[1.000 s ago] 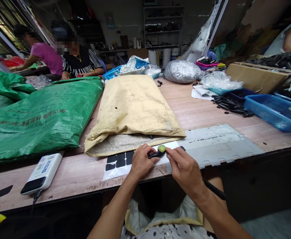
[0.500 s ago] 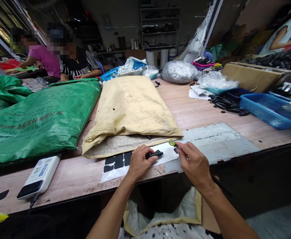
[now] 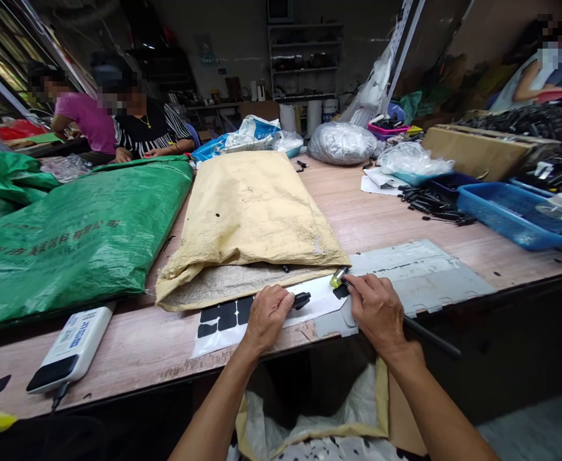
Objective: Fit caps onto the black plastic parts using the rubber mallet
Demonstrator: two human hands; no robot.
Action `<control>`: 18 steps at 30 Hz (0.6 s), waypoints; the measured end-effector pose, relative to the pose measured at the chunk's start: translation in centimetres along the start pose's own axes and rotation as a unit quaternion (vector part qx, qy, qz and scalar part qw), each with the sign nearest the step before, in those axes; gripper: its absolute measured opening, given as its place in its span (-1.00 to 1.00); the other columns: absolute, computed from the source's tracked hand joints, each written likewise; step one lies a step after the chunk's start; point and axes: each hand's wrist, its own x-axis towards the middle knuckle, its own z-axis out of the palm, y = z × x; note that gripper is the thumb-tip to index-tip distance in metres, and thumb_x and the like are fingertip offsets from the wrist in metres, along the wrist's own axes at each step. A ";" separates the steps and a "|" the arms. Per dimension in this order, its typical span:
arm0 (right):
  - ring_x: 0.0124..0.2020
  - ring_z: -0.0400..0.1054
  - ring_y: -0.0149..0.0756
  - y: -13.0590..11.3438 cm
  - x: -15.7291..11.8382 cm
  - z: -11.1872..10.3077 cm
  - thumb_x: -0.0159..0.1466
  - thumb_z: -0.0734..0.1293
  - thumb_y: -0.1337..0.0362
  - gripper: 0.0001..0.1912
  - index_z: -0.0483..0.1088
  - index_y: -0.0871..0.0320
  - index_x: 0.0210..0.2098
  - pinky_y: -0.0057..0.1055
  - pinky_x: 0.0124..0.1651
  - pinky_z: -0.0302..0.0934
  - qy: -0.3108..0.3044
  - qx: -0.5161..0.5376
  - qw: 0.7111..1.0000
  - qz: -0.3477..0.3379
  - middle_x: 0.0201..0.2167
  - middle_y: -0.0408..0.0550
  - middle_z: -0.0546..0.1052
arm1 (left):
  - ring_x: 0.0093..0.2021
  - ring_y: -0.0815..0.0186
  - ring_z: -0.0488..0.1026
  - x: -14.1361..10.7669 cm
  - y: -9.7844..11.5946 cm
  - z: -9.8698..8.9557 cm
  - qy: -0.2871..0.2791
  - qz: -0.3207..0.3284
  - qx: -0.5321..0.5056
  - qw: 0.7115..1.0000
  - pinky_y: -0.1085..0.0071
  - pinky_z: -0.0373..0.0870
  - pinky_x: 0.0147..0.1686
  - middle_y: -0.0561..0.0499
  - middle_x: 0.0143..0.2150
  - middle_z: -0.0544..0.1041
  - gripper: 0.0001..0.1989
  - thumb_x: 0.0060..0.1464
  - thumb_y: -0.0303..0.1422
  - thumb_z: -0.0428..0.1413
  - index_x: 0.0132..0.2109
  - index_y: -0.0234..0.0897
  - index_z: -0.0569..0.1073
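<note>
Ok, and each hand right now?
Left hand: closed on a short black part.
Right hand: closed on a tool with a yellow-green end.

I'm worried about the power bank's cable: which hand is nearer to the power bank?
Left. The left hand is off to the right of the power bank; the right hand is farther away on that same side.
</note>
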 end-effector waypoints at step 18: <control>-0.13 0.27 -0.16 -5.3 1.1 -0.7 0.26 0.44 0.16 -0.80 0.47 0.11 -0.19 -0.21 -0.02 0.07 -0.172 0.177 0.954 -0.171 -0.26 -0.06 0.52 | -0.16 0.24 0.37 -0.2 -0.2 0.0 -0.012 0.031 -0.003 0.999 0.28 0.18 -0.10 0.04 -0.25 0.52 -0.74 0.32 -0.23 0.05 -0.29 -0.21 0.54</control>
